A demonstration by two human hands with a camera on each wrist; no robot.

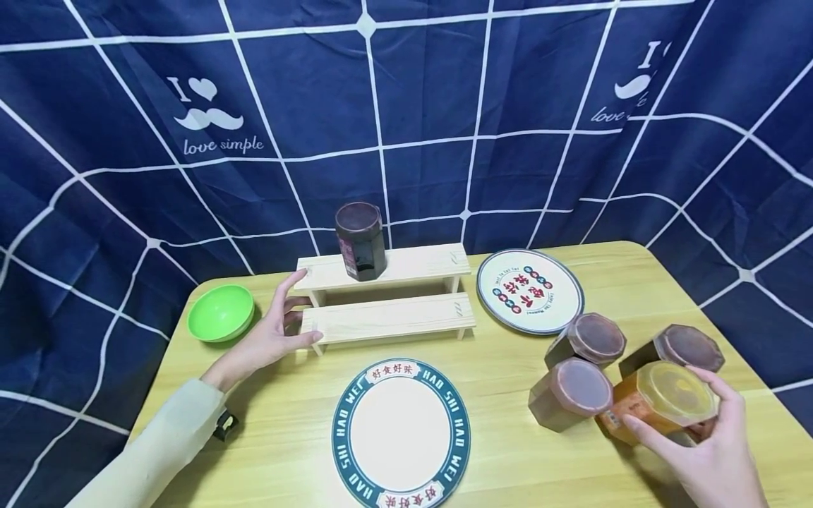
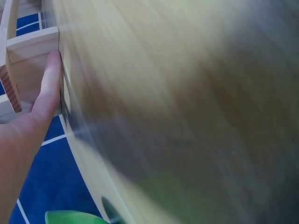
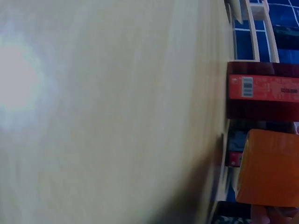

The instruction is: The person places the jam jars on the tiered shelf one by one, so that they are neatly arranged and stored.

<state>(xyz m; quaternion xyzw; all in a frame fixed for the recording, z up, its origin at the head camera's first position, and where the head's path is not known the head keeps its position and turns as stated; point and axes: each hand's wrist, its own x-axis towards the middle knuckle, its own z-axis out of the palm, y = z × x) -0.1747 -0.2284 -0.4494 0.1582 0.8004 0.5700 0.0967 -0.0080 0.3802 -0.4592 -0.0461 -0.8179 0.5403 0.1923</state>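
A two-tier pale wooden shelf rack (image 1: 387, 317) stands on the table. My left hand (image 1: 276, 335) holds its left end, with the index finger at the upper shelf and the thumb at the lower one. A dark octagonal jar (image 1: 365, 247) stands upright on the upper shelf. On the right, my right hand (image 1: 711, 444) grips an orange jar (image 1: 641, 406) with a yellowish translucent lid, between thumb and fingers. The orange jar's (image 3: 268, 168) base looks slightly apart from the table in the right wrist view. Dark-lidded jars (image 1: 571, 391) cluster beside it; my right hand partly hides one.
A white plate with a teal rim (image 1: 400, 430) lies at the table's front middle. Behind and right is a white plate with red characters (image 1: 530, 289). A green bowl (image 1: 221, 314) stands at the left edge. A dark blue grid-patterned cloth (image 1: 419, 99) hangs behind the table.
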